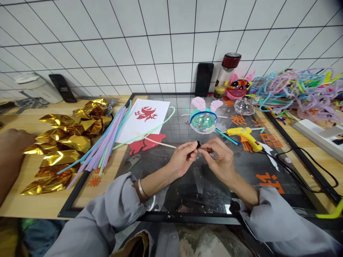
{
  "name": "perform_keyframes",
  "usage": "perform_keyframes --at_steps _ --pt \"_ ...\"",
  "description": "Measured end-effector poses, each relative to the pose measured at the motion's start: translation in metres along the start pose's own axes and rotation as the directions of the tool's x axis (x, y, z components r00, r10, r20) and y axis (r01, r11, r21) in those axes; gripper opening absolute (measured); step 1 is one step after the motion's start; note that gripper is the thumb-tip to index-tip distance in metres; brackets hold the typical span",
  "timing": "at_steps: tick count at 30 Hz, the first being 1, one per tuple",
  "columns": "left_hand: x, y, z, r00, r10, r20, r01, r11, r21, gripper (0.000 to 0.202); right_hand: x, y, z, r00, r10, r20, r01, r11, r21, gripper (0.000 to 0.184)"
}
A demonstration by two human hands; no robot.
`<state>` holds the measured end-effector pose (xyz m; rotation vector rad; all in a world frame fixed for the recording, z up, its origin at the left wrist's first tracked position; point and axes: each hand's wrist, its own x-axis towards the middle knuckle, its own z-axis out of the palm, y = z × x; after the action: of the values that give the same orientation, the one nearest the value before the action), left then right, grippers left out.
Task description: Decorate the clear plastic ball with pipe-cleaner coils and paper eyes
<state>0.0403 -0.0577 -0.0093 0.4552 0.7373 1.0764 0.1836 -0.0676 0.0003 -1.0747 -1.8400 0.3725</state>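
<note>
My left hand [183, 157] and my right hand [217, 158] meet over the black glass mat [203, 185], fingertips pinched together on a tiny dark piece [198, 144] that I cannot name. A silver bangle circles my left wrist. Just beyond the hands sits a clear ball [203, 122] with a teal rim and two pink fuzzy ears. A yellow glue gun [245, 136] lies to the right of it, its black cord trailing off to the right. A thin wooden stick [157, 141] lies left of my left hand.
Gold foil pieces [68, 142] and a bundle of pastel pipe cleaners [103, 144] lie at the left. White paper with a red cutout [146, 117], two phones, a red-lidded jar [226, 75], a clear dome [243, 106] and tangled pipe cleaners [297, 91] stand behind. Another person's arm [9, 157] rests far left.
</note>
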Motion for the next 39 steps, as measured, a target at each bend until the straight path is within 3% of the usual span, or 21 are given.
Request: perform_keyframes --at_steps 9,17,19,22,24,26,28,30,31,33,36,39 --pt "-0.005 -0.001 0.006 0.994 0.111 0.012 -0.111 0.976 0.187 0.033 0.0 -0.002 -0.001 1.0 -0.005 -0.03 0.004 1.0 -0.011 0.013" --pt "-0.002 0.0 -0.001 0.988 0.151 0.012 -0.149 0.952 0.268 0.034 0.004 0.001 -0.003 1.0 -0.008 0.006 0.008 0.998 0.069 0.007" --pt "0.0 0.001 -0.003 0.988 0.157 -0.01 -0.147 0.947 0.284 0.034 0.009 0.003 -0.01 1.0 -0.016 -0.009 0.016 0.999 0.039 0.015" --pt "0.001 0.002 -0.006 0.983 0.173 -0.053 -0.148 0.937 0.316 0.035 0.02 0.014 -0.03 0.99 0.023 -0.142 -0.045 0.987 -0.155 0.027" --pt "0.001 0.004 -0.006 0.978 0.195 -0.069 -0.161 0.928 0.337 0.037 0.028 0.028 -0.049 0.956 0.073 -0.284 -0.183 0.904 -0.385 0.026" --pt "0.0 0.005 -0.007 0.974 0.214 -0.075 -0.175 0.919 0.353 0.038 0.034 0.044 -0.067 0.926 0.105 -0.363 -0.28 0.837 -0.47 0.019" --pt "0.0 0.005 -0.007 0.971 0.226 -0.075 -0.184 0.912 0.367 0.038 0.035 0.057 -0.079 0.91 0.269 -0.317 -0.416 0.573 -0.707 0.031" --pt "0.001 0.005 -0.007 0.969 0.236 -0.076 -0.191 0.907 0.376 0.038 0.035 0.065 -0.085 0.855 0.456 -0.247 -0.427 0.349 -0.834 0.041" --pt "0.001 0.005 -0.007 0.968 0.24 -0.076 -0.195 0.905 0.379 0.038 0.034 0.068 -0.086 0.817 0.535 -0.213 -0.412 0.284 -0.866 0.045" --pt "0.001 0.005 -0.007 0.966 0.249 -0.075 -0.203 0.901 0.383 0.039 0.035 0.071 -0.086 0.74 0.653 -0.159 -0.401 0.239 -0.884 0.048" --pt "0.0 0.005 -0.007 0.964 0.257 -0.069 -0.211 0.897 0.389 0.039 0.038 0.076 -0.085 0.646 0.754 -0.118 -0.445 0.246 -0.861 0.05" --pt "-0.001 0.005 -0.007 0.964 0.256 -0.064 -0.211 0.894 0.395 0.038 0.041 0.081 -0.087 0.615 0.775 -0.143 -0.516 0.259 -0.816 0.047"
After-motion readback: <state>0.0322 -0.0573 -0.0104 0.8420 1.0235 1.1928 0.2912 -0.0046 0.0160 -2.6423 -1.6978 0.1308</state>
